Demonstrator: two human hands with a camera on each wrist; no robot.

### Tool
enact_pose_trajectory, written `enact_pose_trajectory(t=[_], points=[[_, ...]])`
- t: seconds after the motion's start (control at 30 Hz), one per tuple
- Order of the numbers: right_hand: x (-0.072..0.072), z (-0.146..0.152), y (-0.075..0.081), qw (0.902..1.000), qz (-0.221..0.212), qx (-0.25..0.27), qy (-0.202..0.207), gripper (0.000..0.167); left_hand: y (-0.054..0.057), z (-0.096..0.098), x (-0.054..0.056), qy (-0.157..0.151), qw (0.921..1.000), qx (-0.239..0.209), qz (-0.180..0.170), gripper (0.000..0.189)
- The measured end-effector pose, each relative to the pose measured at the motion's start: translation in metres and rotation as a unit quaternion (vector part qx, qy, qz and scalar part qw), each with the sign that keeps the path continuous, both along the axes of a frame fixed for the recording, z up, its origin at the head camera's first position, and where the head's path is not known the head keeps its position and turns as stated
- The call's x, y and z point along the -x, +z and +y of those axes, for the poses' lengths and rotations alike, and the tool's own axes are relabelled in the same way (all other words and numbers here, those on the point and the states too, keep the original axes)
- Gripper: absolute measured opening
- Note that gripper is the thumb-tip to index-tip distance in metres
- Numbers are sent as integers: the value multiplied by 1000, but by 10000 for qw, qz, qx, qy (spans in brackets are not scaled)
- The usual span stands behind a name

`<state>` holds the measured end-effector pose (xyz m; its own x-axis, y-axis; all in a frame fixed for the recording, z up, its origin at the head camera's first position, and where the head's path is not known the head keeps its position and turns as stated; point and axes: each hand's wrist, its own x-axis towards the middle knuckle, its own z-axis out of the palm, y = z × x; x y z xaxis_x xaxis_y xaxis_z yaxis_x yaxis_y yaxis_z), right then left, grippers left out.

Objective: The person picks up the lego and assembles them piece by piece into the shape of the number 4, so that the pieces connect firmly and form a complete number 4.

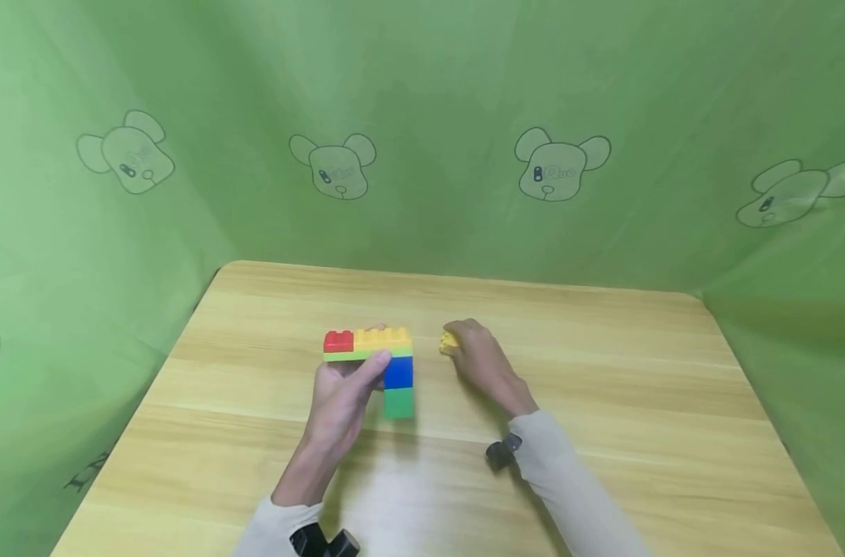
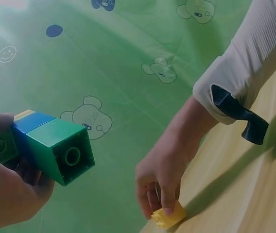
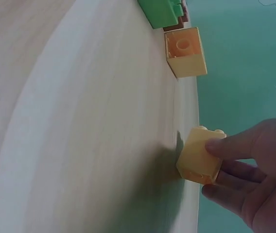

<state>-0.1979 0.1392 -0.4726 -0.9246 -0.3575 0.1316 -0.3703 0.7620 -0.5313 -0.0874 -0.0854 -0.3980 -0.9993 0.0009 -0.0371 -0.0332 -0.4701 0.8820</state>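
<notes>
My left hand [image 1: 335, 406] grips a brick build, its thumb on the near side of a blue brick [image 1: 398, 374]. Below the blue sits a green brick [image 1: 398, 404]; above it runs a thin light-green plate [image 1: 346, 357] carrying a red brick [image 1: 338, 341] and yellow bricks [image 1: 383, 339]. The left wrist view shows the hollow underside of the green brick [image 2: 65, 145]. To the right, my right hand [image 1: 484, 362] pinches a yellow brick [image 3: 199, 154] between thumb and fingers, its studs turned left. It is low over the table; whether it touches I cannot tell.
In the right wrist view another yellow brick [image 3: 186, 53], open underside showing, lies by a green brick [image 3: 160, 12] and a reddish-brown one [image 3: 176, 25]. I cannot make these out in the head view. A green curtain [image 1: 450, 224] borders the wooden table [image 1: 603, 348].
</notes>
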Motion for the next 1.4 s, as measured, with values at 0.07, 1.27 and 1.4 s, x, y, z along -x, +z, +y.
enact_pose_trajectory(t=[0.07, 1.27, 1.4], points=[[-1, 2, 1, 9998, -100, 122, -84, 39, -1, 1, 0, -25, 10000, 65, -2, 47], [-60, -2, 114, 9070, -554, 4174, -105, 49, 6, 17, 5, -365, 9993, 99, 19, 45], [-65, -6, 117, 9015, -523, 4296, -49, 48, 7, 19, 4, -332, 9990, 278, -49, 48]])
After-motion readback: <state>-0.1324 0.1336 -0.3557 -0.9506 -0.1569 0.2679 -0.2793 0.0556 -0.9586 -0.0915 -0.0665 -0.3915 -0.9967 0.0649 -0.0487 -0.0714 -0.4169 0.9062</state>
